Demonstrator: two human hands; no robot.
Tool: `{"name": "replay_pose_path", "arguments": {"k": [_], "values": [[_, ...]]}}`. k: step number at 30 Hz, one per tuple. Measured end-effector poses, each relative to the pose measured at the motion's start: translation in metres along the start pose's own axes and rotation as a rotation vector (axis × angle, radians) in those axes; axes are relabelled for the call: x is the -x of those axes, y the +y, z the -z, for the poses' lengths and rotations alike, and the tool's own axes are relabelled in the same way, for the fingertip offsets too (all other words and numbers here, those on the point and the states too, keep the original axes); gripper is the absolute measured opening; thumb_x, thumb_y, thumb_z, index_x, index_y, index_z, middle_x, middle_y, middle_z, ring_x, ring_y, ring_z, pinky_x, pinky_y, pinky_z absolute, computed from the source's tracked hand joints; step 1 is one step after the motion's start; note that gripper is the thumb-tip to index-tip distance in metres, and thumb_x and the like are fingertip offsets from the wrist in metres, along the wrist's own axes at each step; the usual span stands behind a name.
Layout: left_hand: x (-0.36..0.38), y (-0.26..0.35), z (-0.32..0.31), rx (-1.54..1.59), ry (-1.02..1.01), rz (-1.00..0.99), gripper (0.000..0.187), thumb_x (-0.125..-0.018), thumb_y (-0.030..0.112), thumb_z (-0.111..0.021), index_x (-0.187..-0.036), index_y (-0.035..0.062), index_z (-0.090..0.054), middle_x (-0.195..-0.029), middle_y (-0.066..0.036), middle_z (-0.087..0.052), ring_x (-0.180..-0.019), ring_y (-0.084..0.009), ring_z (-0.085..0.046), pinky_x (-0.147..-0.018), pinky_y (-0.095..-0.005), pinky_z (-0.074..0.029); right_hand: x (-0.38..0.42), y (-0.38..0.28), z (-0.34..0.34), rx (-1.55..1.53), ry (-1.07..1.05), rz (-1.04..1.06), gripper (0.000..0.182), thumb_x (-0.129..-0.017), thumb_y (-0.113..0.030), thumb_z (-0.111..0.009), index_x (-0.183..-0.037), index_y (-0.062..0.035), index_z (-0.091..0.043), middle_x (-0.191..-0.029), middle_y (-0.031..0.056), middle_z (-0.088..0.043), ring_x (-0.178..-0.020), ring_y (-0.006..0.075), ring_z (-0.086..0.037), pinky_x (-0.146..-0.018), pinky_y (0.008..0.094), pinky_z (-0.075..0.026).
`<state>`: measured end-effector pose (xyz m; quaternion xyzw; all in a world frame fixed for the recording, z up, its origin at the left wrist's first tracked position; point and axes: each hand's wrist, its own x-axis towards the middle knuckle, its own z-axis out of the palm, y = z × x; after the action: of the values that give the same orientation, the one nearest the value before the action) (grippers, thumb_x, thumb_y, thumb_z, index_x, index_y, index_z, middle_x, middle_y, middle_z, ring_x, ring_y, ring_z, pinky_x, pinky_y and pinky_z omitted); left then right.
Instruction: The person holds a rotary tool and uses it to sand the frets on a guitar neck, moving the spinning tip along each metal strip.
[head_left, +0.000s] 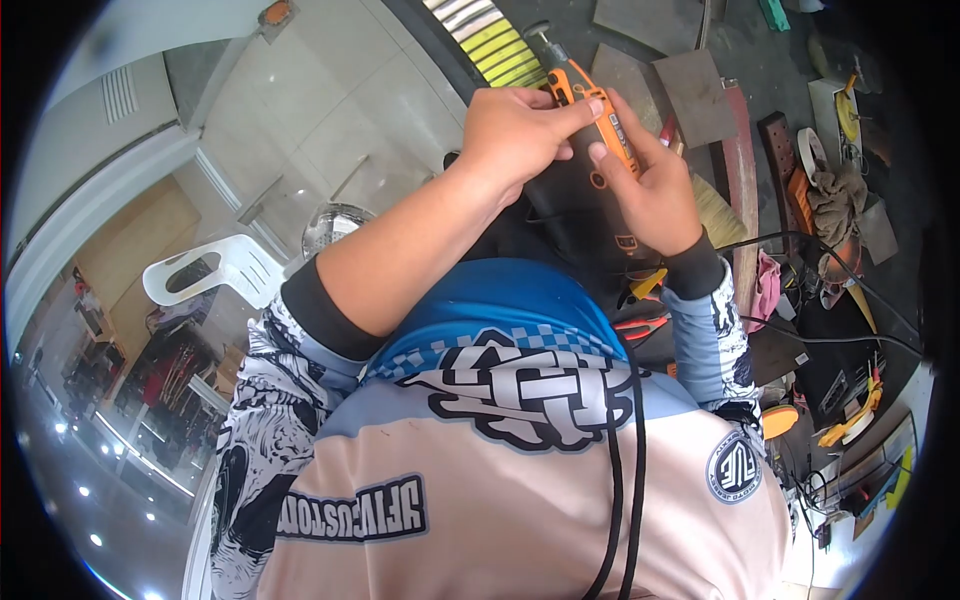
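Pale peach and blue jersey (530, 490) fabric, printed with black and white lettering, fills the space closest to the camera, and two thin black cords (638, 450) hang down over its front. Beyond the chest, both bare hands hold a slim orange-and-black cylindrical rotary tool (612, 130) in front of the body, where in view it overlaps the left border of a cluttered dark grey work surface (735, 50). Its long axis slants: the narrow metal tip (544, 42) points away from the wearer and to the left, while the rear end comes back toward the right palm. The left hand (520, 135) is clamped on the middle of the body, thumb laid across the top and forefinger bent against the side; its lower fingers are partly hidden. The right hand (655, 190) grips the rear part between thumb and fingers. Near the far end of the work surface lies a flat brownish-grey rectangular plate (695, 97); toward its right edge sits a crumpled brown cloth (838, 205). Beside the right cuff are a bunched pink cloth (766, 287) and a red-handled hand tool (640, 328).
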<state>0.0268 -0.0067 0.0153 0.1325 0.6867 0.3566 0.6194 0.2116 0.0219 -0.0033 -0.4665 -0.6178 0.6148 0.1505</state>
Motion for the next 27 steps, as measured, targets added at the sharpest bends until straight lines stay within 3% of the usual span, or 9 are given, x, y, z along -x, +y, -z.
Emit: {"name": "replay_pose_path", "arguments": {"k": [4,5,8,9,15,24,27], "values": [[0.016,-0.019,0.008,0.092,-0.019,-0.029,0.05,-0.086,0.031,-0.088,-0.11,-0.0101,-0.073,-0.091,-0.009,-0.074,-0.07,-0.0102,-0.065,-0.064,-0.022,-0.055,0.022,-0.024,-0.008,0.063,-0.032,-0.086,0.065,-0.099,-0.023,-0.072,-0.156,-0.0055,-0.046,-0.09,0.0128,-0.076,-0.082,0.0106,-0.071,-0.074,0.0278,-0.056],[0.024,-0.022,0.014,0.067,-0.033,0.008,0.049,-0.087,0.03,-0.087,-0.114,-0.0086,-0.072,-0.094,-0.008,-0.074,-0.073,-0.0098,-0.066,-0.064,-0.0215,-0.053,0.027,-0.02,-0.014,0.084,-0.006,0.01,0.066,-0.097,-0.023,-0.073,-0.155,-0.0052,-0.047,-0.09,0.0167,-0.075,-0.08,0.0194,-0.074,-0.071,0.032,-0.057],[0.039,-0.046,0.026,0.161,-0.005,0.045,0.048,-0.089,0.029,-0.086,-0.117,-0.0066,-0.071,-0.097,-0.007,-0.074,-0.075,-0.0097,-0.066,-0.065,-0.0212,-0.053,0.037,-0.01,-0.028,0.333,0.0,0.213,0.067,-0.094,-0.024,-0.075,-0.153,-0.0058,-0.049,-0.088,0.0208,-0.073,-0.076,0.0318,-0.074,-0.069,0.0377,-0.057],[0.04,-0.052,0.03,0.204,-0.022,0.048,0.047,-0.09,0.028,-0.085,-0.119,-0.006,-0.07,-0.098,-0.007,-0.074,-0.076,-0.0097,-0.067,-0.067,-0.0221,-0.053,0.039,-0.008,-0.035,0.344,0.017,0.212,0.069,-0.092,-0.026,-0.076,-0.153,-0.0078,-0.05,-0.086,0.0227,-0.071,-0.076,0.0399,-0.072,-0.069,0.0425,-0.057],[0.031,-0.072,0.047,0.296,-0.042,0.023,0.043,-0.092,0.023,-0.083,-0.118,-0.0093,-0.07,-0.1,-0.009,-0.075,-0.084,-0.0095,-0.069,-0.072,-0.0222,-0.057,0.034,-0.012,-0.05,0.469,0.002,0.173,0.069,-0.093,-0.032,-0.073,-0.154,-0.0093,-0.05,-0.084,0.0226,-0.07,-0.077,0.0407,-0.072,-0.069,0.0464,-0.057],[0.021,-0.072,0.044,0.309,-0.006,0.005,0.046,-0.091,0.025,-0.084,-0.118,-0.0091,-0.07,-0.094,-0.007,-0.075,-0.068,-0.0074,-0.065,-0.055,-0.018,-0.047,0.026,-0.009,-0.049,0.438,-0.009,0.17,0.068,-0.094,-0.033,-0.072,-0.153,-0.0084,-0.049,-0.088,0.0245,-0.072,-0.079,0.0424,-0.073,-0.07,0.0479,-0.058],[0.022,-0.07,0.048,0.241,-0.042,0.047,0.038,-0.096,0.022,-0.079,-0.12,-0.0051,-0.07,-0.108,-0.01,-0.075,-0.09,-0.0145,-0.07,-0.082,-0.0293,-0.059,0.027,-0.01,-0.048,0.431,-0.013,0.155,0.068,-0.094,-0.033,-0.072,-0.153,-0.0079,-0.049,-0.089,0.0249,-0.072,-0.08,0.0427,-0.073,-0.071,0.0476,-0.058]]}}
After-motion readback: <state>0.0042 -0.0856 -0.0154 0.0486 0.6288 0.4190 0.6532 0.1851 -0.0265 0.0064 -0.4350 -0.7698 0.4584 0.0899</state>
